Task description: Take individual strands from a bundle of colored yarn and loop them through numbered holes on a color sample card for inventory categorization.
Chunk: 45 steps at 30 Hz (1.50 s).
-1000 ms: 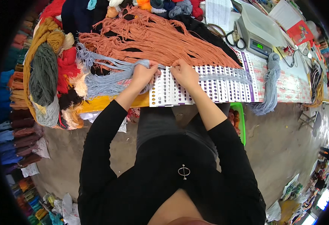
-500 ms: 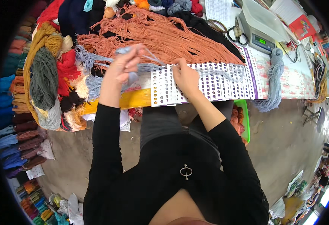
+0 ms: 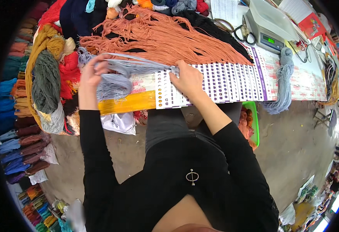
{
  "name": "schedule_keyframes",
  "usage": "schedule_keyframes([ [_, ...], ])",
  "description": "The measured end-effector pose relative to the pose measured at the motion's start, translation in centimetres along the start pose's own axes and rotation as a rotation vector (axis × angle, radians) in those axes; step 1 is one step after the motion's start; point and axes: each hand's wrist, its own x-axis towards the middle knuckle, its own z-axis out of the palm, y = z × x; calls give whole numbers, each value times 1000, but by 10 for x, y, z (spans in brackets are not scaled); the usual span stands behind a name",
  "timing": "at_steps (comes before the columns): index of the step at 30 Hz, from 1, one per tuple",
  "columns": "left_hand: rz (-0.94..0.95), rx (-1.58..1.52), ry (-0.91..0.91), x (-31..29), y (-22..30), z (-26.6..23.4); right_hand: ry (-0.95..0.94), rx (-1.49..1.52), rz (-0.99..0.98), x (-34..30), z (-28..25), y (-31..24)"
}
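Leftmost, one mustard skein (image 3: pixel 53 38) and one grey-green skein (image 3: pixel 45 83) lie well to the left of the left fingers, and one mass of red yarn (image 3: pixel 69 71) sits nearer, just beside them. Of the two hands, the left hand (image 3: pixel 90 75) has its fingers curled and partly apart; blue-grey strands (image 3: pixel 148 69) reach its fingertips, but I cannot tell whether they are pinched there. The strands, too many to count, stretch from these fingertips across to the right fingers. Below them, just right of the left fingers, hangs one blue-grey bundle (image 3: pixel 114 85). One broad spread of salmon yarn (image 3: pixel 157 36) lies beyond both sets of fingers. The right hand (image 3: pixel 190 81) has thumb and forefinger together, clamped on the strands at the upper left end of the white cards (image 3: pixel 219 83); these overlap too closely to count and run rightward from the fingers. Farther right of those fingers are one pair of black-handled scissors (image 3: pixel 245 31), one scale (image 3: pixel 270 40) and one blue-grey skein (image 3: pixel 281 79).
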Motion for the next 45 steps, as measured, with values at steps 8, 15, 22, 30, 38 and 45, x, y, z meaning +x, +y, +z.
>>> schedule_keyframes([
  [8,855,1174,662,-2,-22,17,-112,-58,68,-1,0,-2],
  [15,956,1719,130,23,-153,91,-62,18,59,-1,0,-4],
  [22,1163,1834,151,45,-146,97,-28,14,43,0,1,-2],
  [30,1025,1871,157,15,-149,91,11,15,16,0,2,1],
  [38,1098,1806,108,26,-147,91,-47,40,55,0,3,-2],
  [45,940,1898,237,39,-124,70,-103,-120,-18,5,2,-14],
])
